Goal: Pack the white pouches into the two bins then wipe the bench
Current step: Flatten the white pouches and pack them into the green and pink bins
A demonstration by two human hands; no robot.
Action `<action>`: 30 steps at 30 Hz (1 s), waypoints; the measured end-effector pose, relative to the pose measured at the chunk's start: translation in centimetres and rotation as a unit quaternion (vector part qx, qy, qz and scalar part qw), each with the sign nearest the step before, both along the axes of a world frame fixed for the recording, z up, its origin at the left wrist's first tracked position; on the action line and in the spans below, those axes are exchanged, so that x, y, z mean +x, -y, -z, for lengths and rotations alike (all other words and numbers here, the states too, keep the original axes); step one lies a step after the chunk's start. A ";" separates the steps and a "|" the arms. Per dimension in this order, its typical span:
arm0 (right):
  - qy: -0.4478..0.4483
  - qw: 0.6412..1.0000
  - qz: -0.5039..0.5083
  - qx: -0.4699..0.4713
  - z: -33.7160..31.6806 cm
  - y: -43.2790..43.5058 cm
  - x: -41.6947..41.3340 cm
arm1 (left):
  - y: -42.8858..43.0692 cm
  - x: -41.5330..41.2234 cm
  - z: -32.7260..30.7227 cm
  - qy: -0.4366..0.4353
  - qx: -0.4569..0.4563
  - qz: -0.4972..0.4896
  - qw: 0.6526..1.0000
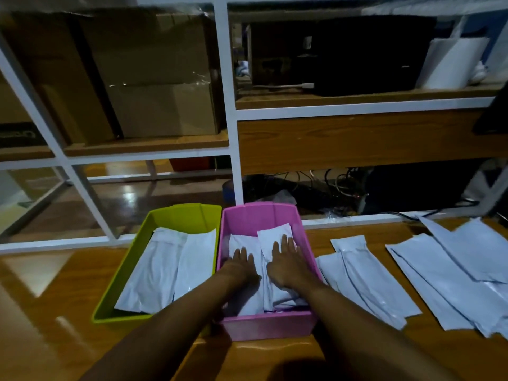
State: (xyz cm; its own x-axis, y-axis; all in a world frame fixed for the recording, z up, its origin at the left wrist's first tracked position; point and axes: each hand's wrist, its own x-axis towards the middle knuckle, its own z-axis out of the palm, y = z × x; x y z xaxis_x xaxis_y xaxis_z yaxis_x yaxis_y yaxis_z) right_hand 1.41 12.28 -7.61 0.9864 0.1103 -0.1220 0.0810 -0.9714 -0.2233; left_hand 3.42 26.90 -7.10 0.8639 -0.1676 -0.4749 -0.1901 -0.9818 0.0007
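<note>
We find both hands flat in the pink bin (264,325), left hand (242,266) and right hand (286,264) side by side, fingers (287,242) straight and slightly spread, pressing its pouches (275,232) down; nothing is pinched. The green bin (181,213), just beside it on the left, holds pouches in two rows. Loose pouches (371,279) lie on the table (55,298) just right of the pink bin, long axes running away from us (the right hand is nearer). We judge packing unfinished, wiping not begun.
</note>
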 end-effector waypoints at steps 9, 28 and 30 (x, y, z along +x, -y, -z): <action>-0.087 0.996 -0.017 -0.032 -0.6 -0.2 0.5 | 0.1 1.5 1.3 -0.052 -0.020 -0.046 0.997; 0.228 0.933 0.129 0.248 -7.0 15.4 -12.0 | 12.5 -10.4 -9.1 0.349 -0.509 -0.045 0.785; 0.228 0.934 0.137 0.239 -6.0 18.6 -12.6 | 15.6 -11.5 -8.4 0.351 -0.515 -0.019 0.781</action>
State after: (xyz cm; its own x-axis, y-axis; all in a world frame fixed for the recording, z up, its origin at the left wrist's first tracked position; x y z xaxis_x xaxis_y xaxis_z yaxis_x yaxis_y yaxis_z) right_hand -11.21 -6.33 -1.61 0.9228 -0.2199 0.3163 0.0361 -0.7681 -0.6393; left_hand -8.12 11.33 1.32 0.8643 -0.1162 0.4893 -0.4698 -0.5337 0.7031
